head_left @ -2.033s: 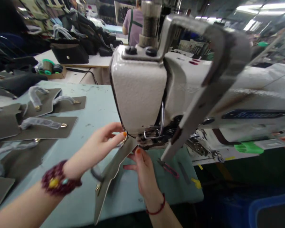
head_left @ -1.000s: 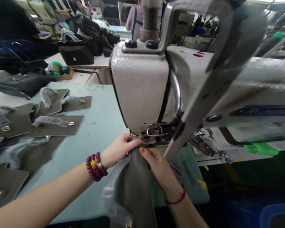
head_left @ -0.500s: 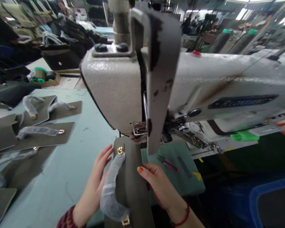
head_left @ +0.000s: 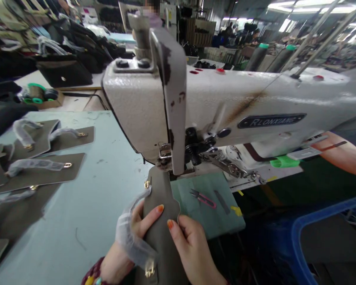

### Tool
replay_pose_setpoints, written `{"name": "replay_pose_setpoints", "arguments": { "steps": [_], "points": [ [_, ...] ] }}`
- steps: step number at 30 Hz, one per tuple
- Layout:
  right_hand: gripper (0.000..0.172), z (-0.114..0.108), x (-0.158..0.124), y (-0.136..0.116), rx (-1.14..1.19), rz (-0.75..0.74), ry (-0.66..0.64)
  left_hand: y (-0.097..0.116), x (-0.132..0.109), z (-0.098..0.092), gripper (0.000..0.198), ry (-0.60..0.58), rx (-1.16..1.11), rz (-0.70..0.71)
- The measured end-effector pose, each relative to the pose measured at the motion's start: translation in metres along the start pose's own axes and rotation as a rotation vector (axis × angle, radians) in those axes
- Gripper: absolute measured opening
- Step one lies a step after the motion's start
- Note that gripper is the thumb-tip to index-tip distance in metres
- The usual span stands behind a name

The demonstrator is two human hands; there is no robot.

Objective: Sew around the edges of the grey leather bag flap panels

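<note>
My left hand (head_left: 124, 249) and my right hand (head_left: 191, 249) both grip the lower part of a grey leather bag panel (head_left: 159, 225), one on each side. Its narrow top end lies just below the presser foot (head_left: 165, 156) of a white industrial sewing machine (head_left: 139, 105). A plastic-wrapped strap (head_left: 133, 239) runs along the panel's left edge, between two gold fittings (head_left: 147, 183). My left hand sits partly behind that strap. The needle is hidden by a raised grey metal arm (head_left: 174, 93).
Several matching panels with wrapped straps (head_left: 44, 168) lie on the pale blue table (head_left: 106, 158) at left. Small snips (head_left: 203, 199) rest on a green mat (head_left: 207, 206) under the machine. A blue crate (head_left: 296, 245) stands at lower right; black handbags (head_left: 63, 73) and a co-worker (head_left: 151, 16) are behind.
The panel now stands straight toward me with its wrapped strap in view, and both hands have slid down it. My view has swung left, and the grey arm looks narrower.
</note>
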State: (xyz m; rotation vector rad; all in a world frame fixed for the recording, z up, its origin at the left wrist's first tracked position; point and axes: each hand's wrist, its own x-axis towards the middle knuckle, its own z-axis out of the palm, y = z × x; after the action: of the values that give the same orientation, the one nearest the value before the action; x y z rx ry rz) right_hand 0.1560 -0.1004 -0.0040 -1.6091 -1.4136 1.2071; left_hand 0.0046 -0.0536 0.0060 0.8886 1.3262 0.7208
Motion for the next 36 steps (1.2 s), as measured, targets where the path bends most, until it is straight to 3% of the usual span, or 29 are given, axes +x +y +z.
{"name": "replay_pose_setpoints", "arguments": {
  "steps": [4,12,18,25,31,36],
  "points": [
    [0.04,0.001,0.002,-0.001,0.022,0.008,-0.012,0.001,0.002,0.001,0.057,0.033,-0.168,-0.069],
    [0.04,-0.003,0.021,-0.009,0.102,0.007,-0.038,0.016,0.013,0.001,0.062,0.078,-0.096,0.064],
    [0.039,-0.002,0.034,-0.012,0.129,-0.002,-0.032,0.027,0.025,-0.003,0.056,0.12,-0.067,0.046],
    [0.039,0.0,0.047,-0.019,0.158,0.005,-0.026,0.038,0.037,-0.006,0.058,0.086,-0.139,0.089],
    [0.04,0.003,0.057,-0.021,0.176,0.0,-0.017,0.039,0.051,-0.014,0.04,0.102,-0.11,0.062],
    [0.04,0.009,0.061,-0.024,0.213,0.012,-0.019,0.046,0.059,-0.019,0.039,0.074,-0.078,0.099]
  ]
}}
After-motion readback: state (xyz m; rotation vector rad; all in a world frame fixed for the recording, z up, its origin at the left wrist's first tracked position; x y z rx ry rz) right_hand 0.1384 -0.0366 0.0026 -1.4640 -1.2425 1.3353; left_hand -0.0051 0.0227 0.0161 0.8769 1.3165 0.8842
